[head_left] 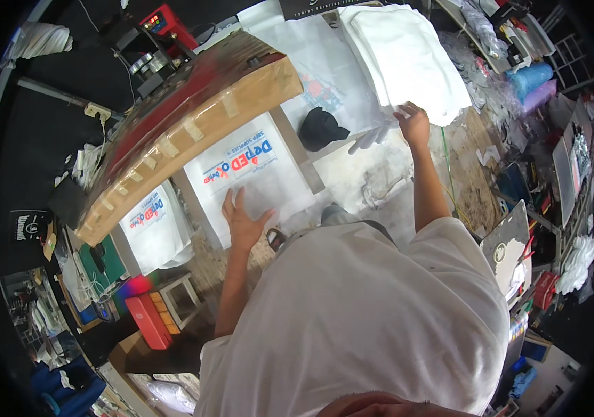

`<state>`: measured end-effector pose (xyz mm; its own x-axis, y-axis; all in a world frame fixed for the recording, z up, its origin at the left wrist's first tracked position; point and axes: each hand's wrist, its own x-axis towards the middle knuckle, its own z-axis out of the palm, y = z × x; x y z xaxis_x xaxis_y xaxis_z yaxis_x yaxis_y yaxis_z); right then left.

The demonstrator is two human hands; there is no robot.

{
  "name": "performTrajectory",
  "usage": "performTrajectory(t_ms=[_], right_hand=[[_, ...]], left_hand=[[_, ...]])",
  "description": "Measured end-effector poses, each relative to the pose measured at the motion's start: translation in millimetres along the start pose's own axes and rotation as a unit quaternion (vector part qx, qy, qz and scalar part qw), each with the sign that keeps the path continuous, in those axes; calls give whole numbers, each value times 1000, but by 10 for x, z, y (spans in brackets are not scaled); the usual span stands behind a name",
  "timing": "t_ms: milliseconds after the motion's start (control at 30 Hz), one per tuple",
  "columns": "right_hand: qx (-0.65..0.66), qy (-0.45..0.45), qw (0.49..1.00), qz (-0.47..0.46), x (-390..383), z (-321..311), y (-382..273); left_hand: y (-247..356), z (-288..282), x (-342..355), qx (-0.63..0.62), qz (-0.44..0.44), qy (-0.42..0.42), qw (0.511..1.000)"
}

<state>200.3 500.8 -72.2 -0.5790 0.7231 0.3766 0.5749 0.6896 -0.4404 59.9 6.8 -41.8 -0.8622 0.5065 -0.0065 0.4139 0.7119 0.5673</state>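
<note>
My left hand (241, 219) has its fingers spread over a white sheet (279, 184) with blue and red lettering, lying on the lower bed under a raised press plate (206, 115). The hand seems to be at the sheet's near edge; whether it touches is hard to tell. Out to the right, my right hand (414, 124) pinches the near corner of a stack of white fabric pieces (408, 59). A crumpled black cloth (321, 130) lies between the two, with a whitish glove-like item (370, 140) nearer the right hand.
Left of the bed hang more printed white pieces (154, 233). Behind the plate stands a red control box (168, 28). Translucent sheets (304, 52) lie beside the stack. Below left are a red box (147, 320) and a small stool (184, 302). Cluttered shelves (561, 160) line the right.
</note>
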Motion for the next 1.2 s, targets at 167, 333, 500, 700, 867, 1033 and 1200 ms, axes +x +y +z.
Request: performTrajectory(t_ms=[167, 333, 500, 700, 867, 1033, 1200], right_hand=[[50, -30, 993, 104, 142, -58, -182], [-17, -73, 991, 111, 530, -186, 79], [40, 69, 997, 23, 554, -852, -640], [288, -323, 880, -195, -814, -1647, -2435], [384, -552, 699, -243, -1833, -1223, -2838], [364, -288, 877, 127, -1492, -821, -1505], [236, -513, 803, 191, -1490, -524, -1336]], left_hand=[[-38, -57, -44, -49, 43, 51, 997], [125, -90, 70, -137, 103, 6, 985], [393, -165, 172, -334, 40, -206, 919], [761, -336, 209, -696, -150, -309, 631], [742, 132, 240, -449, -26, -340, 826], [557, -152, 23, -399, 94, -267, 872], [-40, -709, -13, -551, -144, -161, 806]])
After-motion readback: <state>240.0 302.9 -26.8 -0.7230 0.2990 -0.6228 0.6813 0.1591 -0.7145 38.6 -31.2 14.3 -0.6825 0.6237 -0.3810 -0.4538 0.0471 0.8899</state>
